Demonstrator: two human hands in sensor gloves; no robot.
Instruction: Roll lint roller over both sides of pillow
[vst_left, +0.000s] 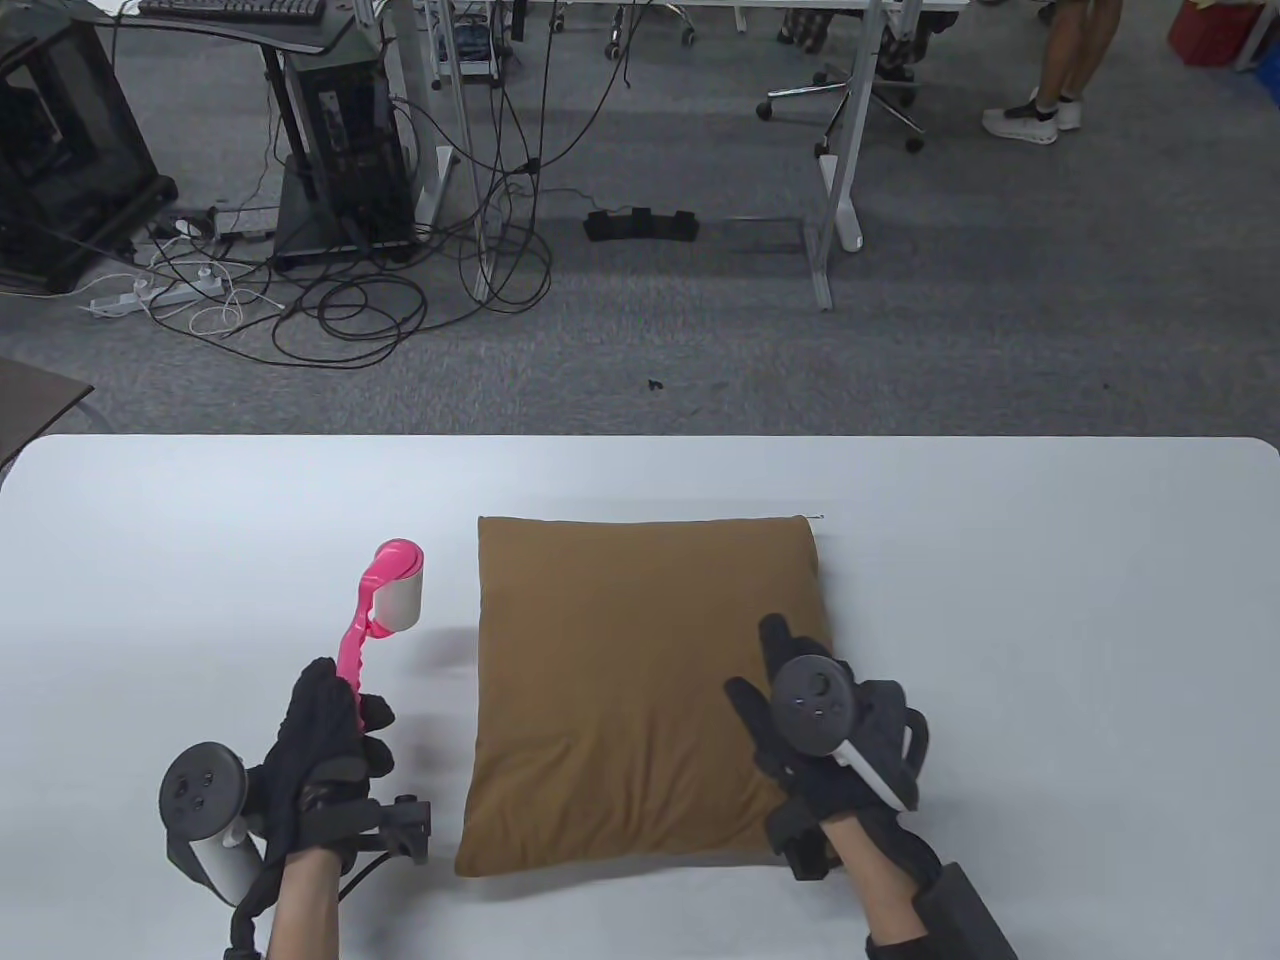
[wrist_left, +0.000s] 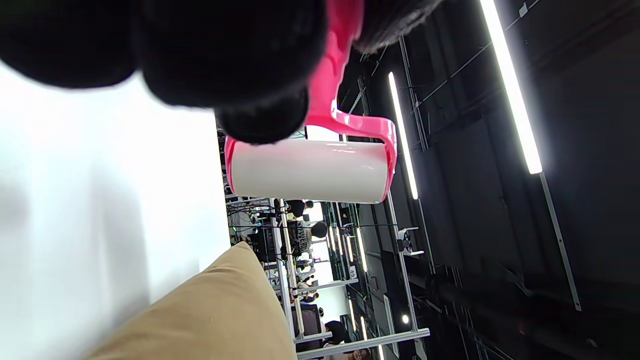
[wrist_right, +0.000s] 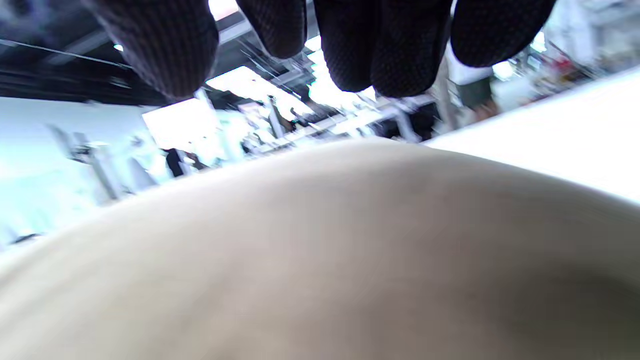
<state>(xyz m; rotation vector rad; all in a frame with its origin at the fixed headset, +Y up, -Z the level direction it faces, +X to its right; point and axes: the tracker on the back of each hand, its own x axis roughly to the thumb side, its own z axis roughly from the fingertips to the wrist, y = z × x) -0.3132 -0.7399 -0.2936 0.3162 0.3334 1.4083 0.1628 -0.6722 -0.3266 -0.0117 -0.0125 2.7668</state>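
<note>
While the left hand (vst_left: 325, 745) grips the pink plastic handle of the white-drum lint roller (vst_left: 383, 610), the drum hangs clear of the table (vst_left: 1050, 560), at 9 o'clock of the square tan fabric pillow (vst_left: 630, 690). The right hand (vst_left: 820, 730) rests at the pillow's 4 o'clock corner, fingers spread, holding nothing. Risk: a light pillow may slide or bunch under the sticky drum if that anchoring pressure is weak.

no text, label, brand or number can be read with any certainty; a small white tag far back among the racks in the left wrist view is too tiny to make out.
</note>
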